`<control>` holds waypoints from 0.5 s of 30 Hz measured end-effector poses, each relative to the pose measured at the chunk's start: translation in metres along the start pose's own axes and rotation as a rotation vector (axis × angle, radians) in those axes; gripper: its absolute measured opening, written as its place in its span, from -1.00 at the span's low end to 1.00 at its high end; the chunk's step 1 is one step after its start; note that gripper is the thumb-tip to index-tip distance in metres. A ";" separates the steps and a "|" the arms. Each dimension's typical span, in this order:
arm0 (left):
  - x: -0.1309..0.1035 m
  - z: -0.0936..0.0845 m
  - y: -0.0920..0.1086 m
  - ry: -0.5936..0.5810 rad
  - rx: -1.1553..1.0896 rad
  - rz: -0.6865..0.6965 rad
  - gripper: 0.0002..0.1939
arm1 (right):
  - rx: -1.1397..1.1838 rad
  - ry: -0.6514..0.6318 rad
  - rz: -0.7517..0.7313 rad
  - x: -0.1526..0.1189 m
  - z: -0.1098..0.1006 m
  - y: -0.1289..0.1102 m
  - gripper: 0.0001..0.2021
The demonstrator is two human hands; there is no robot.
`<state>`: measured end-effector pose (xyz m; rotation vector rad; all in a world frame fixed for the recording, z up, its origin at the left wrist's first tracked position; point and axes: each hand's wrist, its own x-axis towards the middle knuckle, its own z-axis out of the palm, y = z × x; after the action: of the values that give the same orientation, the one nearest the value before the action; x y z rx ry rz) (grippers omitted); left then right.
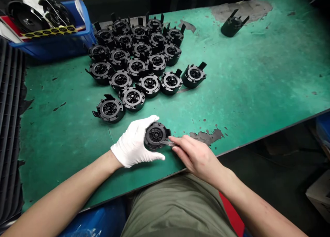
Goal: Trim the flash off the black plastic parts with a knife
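Observation:
A round black plastic part [155,135] is held near the table's front edge by my left hand [136,142], which wears a white glove and wraps round its left side. My right hand [197,154], ungloved, pinches a small thin metal blade [168,143] between thumb and fingers, its tip at the part's lower right rim. Beyond my hands, several similar black parts [150,84] stand close together in rows, their ribbed round faces up and flat tabs sticking up from many of them.
One more black part [231,26] stands alone at the back right of the green table [247,86]. At the back left is a blue bin [59,41] with black pieces and papers. Black ribbed trays [10,127] line the left edge.

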<state>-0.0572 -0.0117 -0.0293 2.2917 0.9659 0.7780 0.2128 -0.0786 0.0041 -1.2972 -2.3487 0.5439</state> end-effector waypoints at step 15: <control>0.000 -0.004 -0.009 -0.029 0.076 0.000 0.33 | -0.174 -0.028 -0.028 0.010 -0.016 0.004 -0.76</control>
<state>-0.0642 -0.0049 -0.0326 2.3619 0.9979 0.7170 0.2188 -0.0664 0.0170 -1.3368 -2.4794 0.3577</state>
